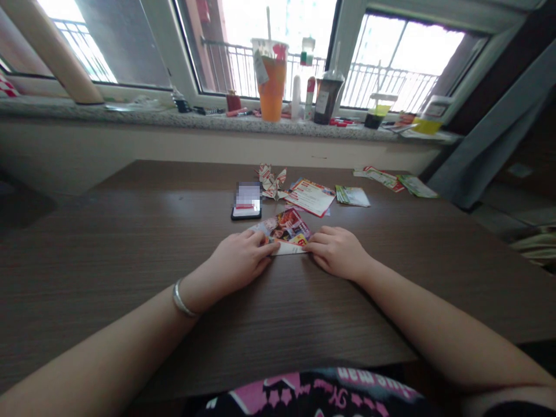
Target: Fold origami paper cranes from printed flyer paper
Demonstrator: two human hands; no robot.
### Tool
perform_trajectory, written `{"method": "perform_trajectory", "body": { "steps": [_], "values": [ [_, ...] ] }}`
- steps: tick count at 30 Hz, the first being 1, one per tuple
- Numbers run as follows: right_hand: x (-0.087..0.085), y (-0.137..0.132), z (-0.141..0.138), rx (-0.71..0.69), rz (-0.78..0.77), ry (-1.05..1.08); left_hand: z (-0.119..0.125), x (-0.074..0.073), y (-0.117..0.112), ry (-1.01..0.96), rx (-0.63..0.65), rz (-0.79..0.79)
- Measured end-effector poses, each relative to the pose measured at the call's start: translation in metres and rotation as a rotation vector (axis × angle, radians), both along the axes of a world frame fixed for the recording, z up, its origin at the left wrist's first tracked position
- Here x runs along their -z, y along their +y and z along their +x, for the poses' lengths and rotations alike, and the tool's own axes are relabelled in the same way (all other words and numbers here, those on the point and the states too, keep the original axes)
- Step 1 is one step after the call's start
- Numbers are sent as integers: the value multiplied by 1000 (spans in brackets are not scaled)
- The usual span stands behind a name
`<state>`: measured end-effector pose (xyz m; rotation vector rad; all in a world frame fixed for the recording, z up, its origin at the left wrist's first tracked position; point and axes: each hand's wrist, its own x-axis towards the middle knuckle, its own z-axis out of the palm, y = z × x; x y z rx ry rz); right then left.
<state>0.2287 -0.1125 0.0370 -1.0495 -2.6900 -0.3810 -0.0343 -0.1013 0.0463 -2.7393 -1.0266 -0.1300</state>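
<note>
A colourful printed paper leaflet lies on the table between my hands, its near edge folded up as a white strip. My left hand grips its left side, with the thumb pressed along the fold. At the right corner, the fingers of my right hand are pinched on the same paper. Just beyond the leaflet are a smartphone with a lit screen, folded paper shapes and a small stack of printed sheets.
Green-and-white paper pieces and more strips lie at the table's back right. On the stone windowsill stand a tall orange drink cup, a dark drink cup, bottles and pens. A grey curtain hangs at the right.
</note>
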Motion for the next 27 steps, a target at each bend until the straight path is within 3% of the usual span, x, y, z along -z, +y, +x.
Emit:
{"method": "perform_trajectory", "body": {
  "steps": [6,16,27],
  "values": [
    [0,2,4,-16,56,43,2,8,2,-30,10,-1],
    [2,5,6,-45,7,81,1,4,8,-181,138,-185],
    [4,8,9,-116,-39,102,7,10,8,-194,141,-151]
  ]
}}
